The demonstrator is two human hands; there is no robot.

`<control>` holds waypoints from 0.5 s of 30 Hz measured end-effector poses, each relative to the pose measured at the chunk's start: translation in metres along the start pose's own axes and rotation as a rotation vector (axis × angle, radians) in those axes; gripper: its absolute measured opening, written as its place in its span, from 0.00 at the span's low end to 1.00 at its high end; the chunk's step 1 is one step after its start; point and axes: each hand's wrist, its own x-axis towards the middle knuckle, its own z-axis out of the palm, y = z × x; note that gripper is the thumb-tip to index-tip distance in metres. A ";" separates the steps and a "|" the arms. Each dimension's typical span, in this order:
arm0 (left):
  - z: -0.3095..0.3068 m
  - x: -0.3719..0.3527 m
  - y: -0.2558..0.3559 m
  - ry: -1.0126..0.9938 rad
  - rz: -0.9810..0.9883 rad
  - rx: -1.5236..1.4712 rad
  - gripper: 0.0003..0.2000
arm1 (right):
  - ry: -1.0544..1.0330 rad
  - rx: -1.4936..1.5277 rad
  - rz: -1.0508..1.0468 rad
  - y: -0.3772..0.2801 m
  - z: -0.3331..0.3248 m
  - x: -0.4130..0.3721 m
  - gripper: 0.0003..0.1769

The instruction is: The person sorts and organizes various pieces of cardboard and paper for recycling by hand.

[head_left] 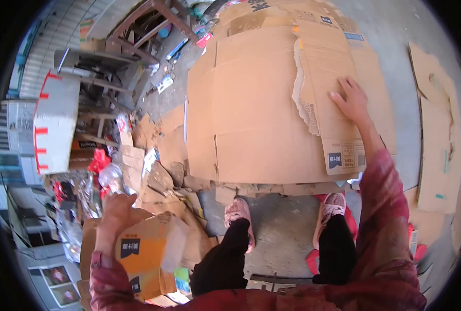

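Observation:
Flattened brown cardboard (pixel 256 103) lies in a broad stack in front of me, with a torn strip (pixel 305 88) running down its right part. My right hand (pixel 352 101) rests on the printed sheet right of that tear, fingers spread and nothing in its grasp. At the lower left, my left hand (pixel 119 212) is over the top edge of a cardboard box (pixel 145 254) with an orange panel and dark labels. Its fingers look curled, and what they grip, if anything, is hidden.
Cardboard scraps (pixel 158 192), plastic bags (pixel 111 176) and litter lie left of the stack. Wooden furniture (pixel 147 31) stands at the upper left, near a white board (pixel 57 124) with red marks. More flat cardboard (pixel 437 135) lies at the right. My feet are below the stack.

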 end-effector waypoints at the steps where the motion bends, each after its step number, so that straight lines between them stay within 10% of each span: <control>1: 0.026 0.012 0.005 0.071 0.082 -0.176 0.26 | -0.044 0.005 0.059 0.007 -0.008 -0.018 0.34; 8: 0.214 0.169 0.076 0.073 -0.384 -1.494 0.32 | 0.008 0.177 0.189 0.009 -0.052 -0.083 0.38; 10: 0.240 0.193 0.108 -0.032 -0.524 -1.821 0.34 | -0.003 0.072 -0.091 -0.013 -0.064 -0.080 0.39; 15: 0.242 0.218 0.153 0.038 -0.938 -2.831 0.45 | -0.074 0.494 0.151 -0.008 -0.020 -0.058 0.37</control>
